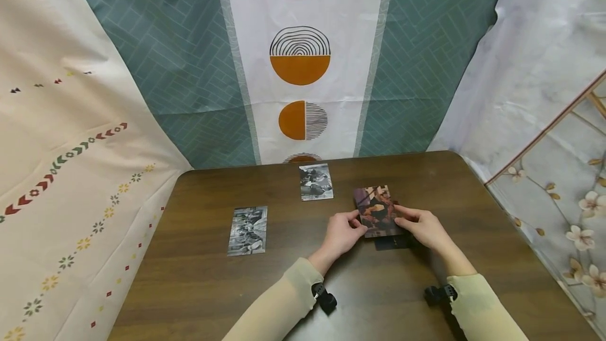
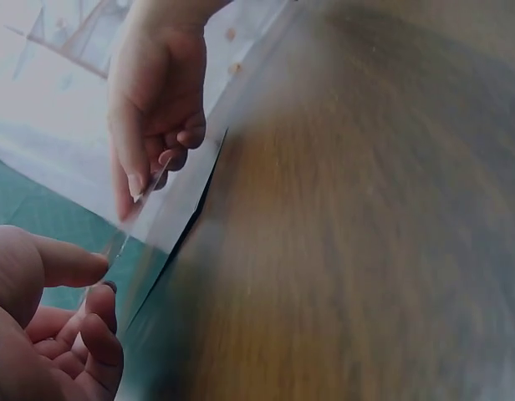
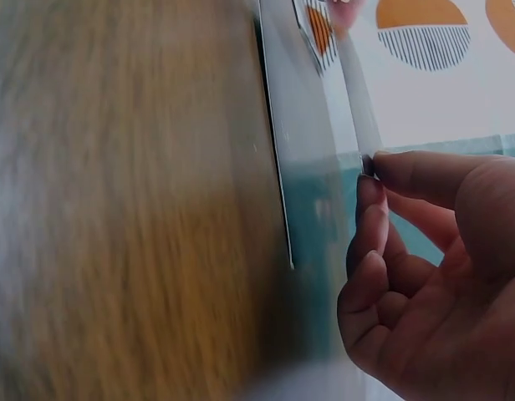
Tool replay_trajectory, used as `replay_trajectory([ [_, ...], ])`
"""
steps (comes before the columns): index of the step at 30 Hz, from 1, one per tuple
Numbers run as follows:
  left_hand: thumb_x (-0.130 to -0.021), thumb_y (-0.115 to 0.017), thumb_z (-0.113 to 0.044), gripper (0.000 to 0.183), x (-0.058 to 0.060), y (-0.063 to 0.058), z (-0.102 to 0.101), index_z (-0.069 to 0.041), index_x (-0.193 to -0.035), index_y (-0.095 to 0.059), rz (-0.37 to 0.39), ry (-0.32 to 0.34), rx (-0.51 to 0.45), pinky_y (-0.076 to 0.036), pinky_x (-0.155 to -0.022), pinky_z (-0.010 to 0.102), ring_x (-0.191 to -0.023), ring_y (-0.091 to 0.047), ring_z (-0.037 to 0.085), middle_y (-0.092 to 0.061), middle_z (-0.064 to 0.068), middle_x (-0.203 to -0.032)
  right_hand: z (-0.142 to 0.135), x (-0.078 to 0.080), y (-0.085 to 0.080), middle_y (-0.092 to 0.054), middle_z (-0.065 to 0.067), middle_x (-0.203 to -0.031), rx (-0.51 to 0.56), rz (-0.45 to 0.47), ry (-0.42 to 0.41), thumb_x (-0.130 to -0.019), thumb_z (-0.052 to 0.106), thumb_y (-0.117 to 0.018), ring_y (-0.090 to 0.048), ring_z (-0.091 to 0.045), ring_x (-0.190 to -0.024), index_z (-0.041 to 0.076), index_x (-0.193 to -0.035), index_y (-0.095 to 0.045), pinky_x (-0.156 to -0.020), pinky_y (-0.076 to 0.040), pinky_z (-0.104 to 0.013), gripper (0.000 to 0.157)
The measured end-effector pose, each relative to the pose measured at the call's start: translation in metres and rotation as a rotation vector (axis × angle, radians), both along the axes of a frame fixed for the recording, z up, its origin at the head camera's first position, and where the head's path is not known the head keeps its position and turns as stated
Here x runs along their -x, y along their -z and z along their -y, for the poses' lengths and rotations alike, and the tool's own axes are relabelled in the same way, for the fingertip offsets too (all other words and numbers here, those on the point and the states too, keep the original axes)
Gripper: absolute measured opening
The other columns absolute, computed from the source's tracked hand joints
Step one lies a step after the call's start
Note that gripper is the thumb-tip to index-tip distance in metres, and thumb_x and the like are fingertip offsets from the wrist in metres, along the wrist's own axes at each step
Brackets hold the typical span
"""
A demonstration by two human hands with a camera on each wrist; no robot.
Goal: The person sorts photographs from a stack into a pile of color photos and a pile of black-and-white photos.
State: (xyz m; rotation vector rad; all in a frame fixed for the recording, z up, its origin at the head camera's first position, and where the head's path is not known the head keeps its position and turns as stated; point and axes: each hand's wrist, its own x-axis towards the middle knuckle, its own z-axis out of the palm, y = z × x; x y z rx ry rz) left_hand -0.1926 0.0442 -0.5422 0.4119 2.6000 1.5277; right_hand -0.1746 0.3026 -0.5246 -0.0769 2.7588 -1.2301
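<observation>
A colour picture card (image 1: 376,212) in dark reds, oranges and purple is held between both hands, raised a little off the table. My left hand (image 1: 344,233) pinches its left edge between thumb and fingers. On the opposite edge, the right hand (image 1: 424,227) pinches it the same way. Beneath it a dark card (image 1: 393,242) lies on the table, mostly hidden by the held one. Seen edge-on in the right wrist view, the held card (image 3: 358,92) stands apart from the card lying below.
Two black-and-white picture cards lie on the brown wooden table (image 1: 199,278): one card (image 1: 248,231) at the left, another card (image 1: 316,182) near the back edge. Patterned cloths hang behind and at both sides. Each wrist wears a black strap with a small camera.
</observation>
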Motion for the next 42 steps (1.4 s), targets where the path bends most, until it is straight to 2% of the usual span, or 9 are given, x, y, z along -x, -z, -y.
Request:
replay_trajectory([
  [4,-0.091,-0.083,-0.015,0.041,-0.001,0.0,-0.007,0.002,-0.128,-0.076,0.014,0.023,0.033,-0.052,-0.089,0.026,-0.089,-0.068,0.009,-0.078,-0.006,-0.086,-0.007,-0.003,-0.002,-0.061,-0.029,-0.145,-0.024,0.002,-0.001,-0.108,0.034,-0.066,-0.056,-0.05,-0.134,0.006,-0.154,-0.058,-0.104,-0.048,-0.064,0.055],
  [7,-0.09,-0.084,-0.017,0.021,-0.003,-0.002,-0.011,-0.003,-0.106,-0.083,0.015,0.037,0.059,-0.052,-0.09,0.024,-0.099,-0.069,0.012,-0.08,-0.004,-0.094,-0.01,-0.005,-0.004,-0.061,-0.029,-0.145,-0.032,0.006,-0.005,-0.108,0.035,-0.066,-0.057,-0.05,-0.133,0.005,-0.153,-0.059,-0.102,-0.049,-0.062,0.055],
  [11,-0.089,-0.084,-0.017,0.01,-0.004,-0.002,-0.016,-0.007,-0.089,-0.083,0.005,0.054,0.088,-0.052,-0.088,0.022,-0.09,-0.069,0.009,-0.078,-0.006,-0.086,-0.015,-0.009,-0.005,-0.063,-0.029,-0.143,-0.04,0.025,-0.004,-0.108,0.033,-0.067,-0.063,-0.046,-0.12,0.004,-0.153,-0.059,-0.093,-0.052,-0.054,0.054],
  [16,-0.091,-0.083,-0.017,0.026,-0.005,-0.001,-0.021,-0.002,-0.112,-0.083,0.014,0.05,0.093,-0.051,-0.08,0.02,-0.071,-0.059,0.0,-0.071,-0.014,-0.071,-0.019,-0.012,-0.006,-0.065,-0.028,-0.14,-0.051,0.041,0.0,-0.107,0.033,-0.067,-0.065,-0.041,-0.116,0.004,-0.152,-0.06,-0.086,-0.051,-0.045,0.054],
  [20,-0.092,-0.082,-0.016,0.038,-0.006,0.0,-0.023,0.001,-0.125,-0.078,0.03,0.046,0.085,-0.05,-0.076,0.02,-0.067,-0.056,-0.001,-0.071,-0.013,-0.071,-0.02,-0.013,-0.007,-0.064,-0.028,-0.141,-0.064,0.033,0.003,-0.107,0.034,-0.068,-0.063,-0.043,-0.124,0.004,-0.15,-0.061,-0.089,-0.053,-0.047,0.053],
  [25,-0.091,-0.082,-0.015,0.037,-0.007,0.0,-0.027,0.001,-0.123,-0.079,0.001,0.036,0.08,-0.051,-0.078,0.02,-0.069,-0.059,-0.001,-0.072,-0.012,-0.071,-0.024,-0.015,-0.006,-0.066,-0.029,-0.137,-0.073,0.027,0.005,-0.107,0.034,-0.068,-0.063,-0.047,-0.124,0.002,-0.149,-0.062,-0.093,-0.053,-0.057,0.053],
  [29,-0.09,-0.082,-0.015,0.035,-0.009,0.0,-0.03,0.001,-0.122,-0.08,-0.001,0.018,0.081,-0.052,-0.079,0.02,-0.07,-0.06,0.0,-0.072,-0.011,-0.069,-0.027,-0.015,-0.002,-0.074,-0.019,-0.12,-0.084,0.048,0.01,-0.106,0.034,-0.069,-0.068,-0.034,-0.106,0.001,-0.148,-0.062,-0.085,-0.053,-0.047,0.053],
  [32,-0.09,-0.082,-0.014,0.036,-0.01,0.001,-0.032,0.002,-0.121,-0.079,0.002,0.009,0.091,-0.052,-0.078,0.02,-0.069,-0.059,-0.001,-0.071,-0.012,-0.068,-0.027,-0.015,0.001,-0.075,-0.008,-0.107,-0.082,0.067,0.017,-0.105,0.033,-0.07,-0.063,-0.023,-0.093,0.002,-0.148,-0.062,-0.08,-0.048,-0.039,0.054],
  [42,-0.09,-0.083,-0.014,0.038,-0.01,0.004,-0.034,0.002,-0.124,-0.078,0.035,0.008,0.114,-0.051,-0.075,0.019,-0.064,-0.055,-0.003,-0.069,-0.014,-0.066,-0.025,-0.016,0.0,-0.074,-0.004,-0.103,-0.107,0.081,0.012,-0.104,0.031,-0.072,-0.06,-0.02,-0.087,0.001,-0.148,-0.063,-0.076,-0.046,-0.039,0.054],
])
